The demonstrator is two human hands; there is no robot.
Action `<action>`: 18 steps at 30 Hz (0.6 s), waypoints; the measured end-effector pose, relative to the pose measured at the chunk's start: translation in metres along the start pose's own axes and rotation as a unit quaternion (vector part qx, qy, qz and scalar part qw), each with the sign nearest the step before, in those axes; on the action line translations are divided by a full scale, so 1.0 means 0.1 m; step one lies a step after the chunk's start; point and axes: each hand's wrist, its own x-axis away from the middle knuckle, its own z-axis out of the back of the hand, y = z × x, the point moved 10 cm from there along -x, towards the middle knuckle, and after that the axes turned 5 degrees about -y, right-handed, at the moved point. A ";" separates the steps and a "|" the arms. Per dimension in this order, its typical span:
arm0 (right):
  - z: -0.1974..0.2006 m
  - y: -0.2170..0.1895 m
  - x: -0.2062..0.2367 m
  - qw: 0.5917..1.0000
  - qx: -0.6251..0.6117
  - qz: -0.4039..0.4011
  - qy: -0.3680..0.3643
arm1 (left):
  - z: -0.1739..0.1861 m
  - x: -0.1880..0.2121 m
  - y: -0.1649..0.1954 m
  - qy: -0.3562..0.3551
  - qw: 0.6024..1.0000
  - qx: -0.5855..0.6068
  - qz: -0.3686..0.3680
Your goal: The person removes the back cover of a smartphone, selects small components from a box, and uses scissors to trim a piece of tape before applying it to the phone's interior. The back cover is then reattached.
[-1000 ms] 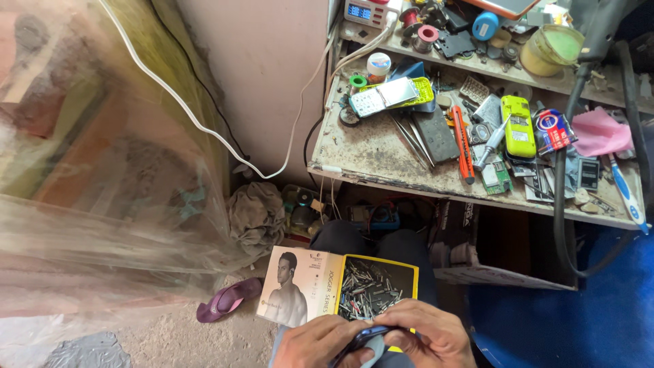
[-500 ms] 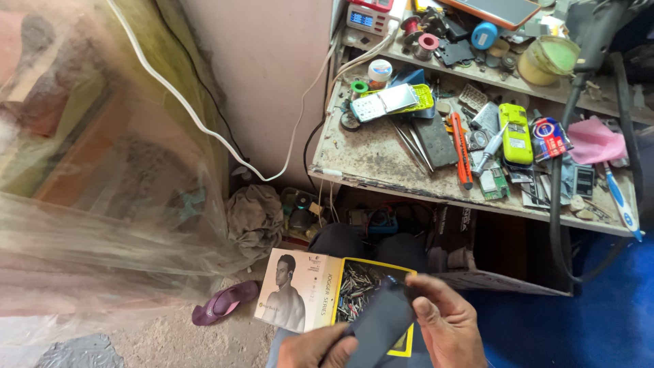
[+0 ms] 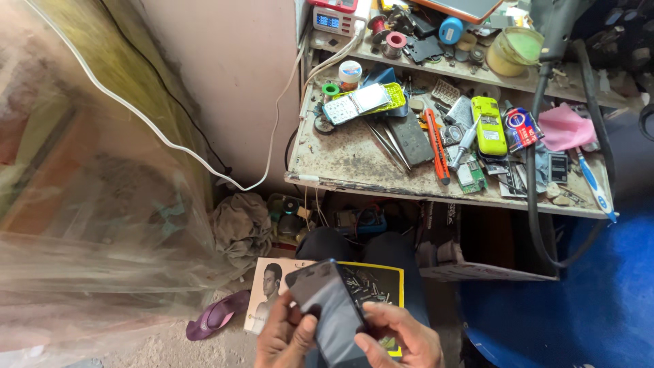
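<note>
Both of my hands hold a dark smartphone (image 3: 330, 310) low in the middle of the view, its glossy face up and tilted. My left hand (image 3: 285, 337) grips its left edge with the thumb on the glass. My right hand (image 3: 398, 336) holds its right edge and lower end. Under the phone, on my lap, lies a shallow yellow-rimmed cardboard box (image 3: 381, 283) with several small metal parts, its lid (image 3: 272, 289) bearing a printed portrait.
A dirty workbench (image 3: 354, 163) stands ahead with a yellow-green phone (image 3: 488, 125), orange cutter (image 3: 437, 145), tweezers, circuit boards, pink cloth (image 3: 565, 127) and a toothbrush (image 3: 595, 185). A white cable (image 3: 163, 140) hangs by the wall. A purple sandal (image 3: 218, 315) and rags lie on the floor.
The phone has come up from a low, partly hidden position into full view above the box, and my hands have shifted to its two sides. The view has tilted down a little.
</note>
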 end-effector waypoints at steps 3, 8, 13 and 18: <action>-0.02 -0.07 -0.01 0.999 0.040 -0.019 -0.001 | 0.06 -0.02 0.14 -0.002 0.999 0.002 -0.053; -0.05 -0.19 -0.01 0.998 0.062 -0.003 -0.011 | -0.02 0.02 0.27 -0.034 0.997 0.013 -0.062; -0.06 -0.20 -0.02 0.998 0.061 0.006 -0.027 | -0.02 0.05 0.29 -0.017 0.999 0.024 -0.030; -0.06 -0.16 0.01 0.999 0.026 -0.003 -0.024 | -0.02 0.03 0.28 -0.022 0.999 0.028 -0.039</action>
